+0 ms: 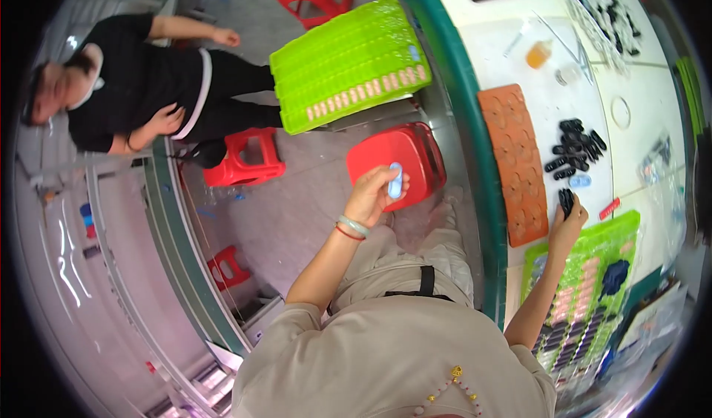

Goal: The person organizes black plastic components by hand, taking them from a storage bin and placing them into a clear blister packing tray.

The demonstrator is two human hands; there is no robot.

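The left hand [374, 192] is raised over the floor, left of the counter [552, 114], its fingers closed around a small pale-blue oval piece [395, 180] held above a red stool [400, 162]. The right hand [567, 221] rests on the counter with its fingers pinching a few black pieces [567, 199], just near of a loose black pile [575, 147] on the white counter top.

Left of that pile lies an orange tray [515, 158] with rows of round hollows; they look empty. Nearer, under the right forearm, sits a green tray [593, 284]: some of its slots hold pinkish pieces [586, 281], nearer slots hold dark pieces [575, 340], and a dark-blue lump [615, 275] lies on top. A red stick [610, 209] lies right of the hand, and one pale-blue piece [581, 181] lies at the near end of the pile.

Farther along the counter stand a small orange bottle [539, 53] and, at the far right, another scatter of black pieces [608, 10].

On a stand to the far left of the counter rests a stack of green trays [345, 58]; the top one holds a row of pinkish pieces [367, 91] along its near edge. Another person in black [148, 84] sits at the far left beside a second red stool [248, 158].
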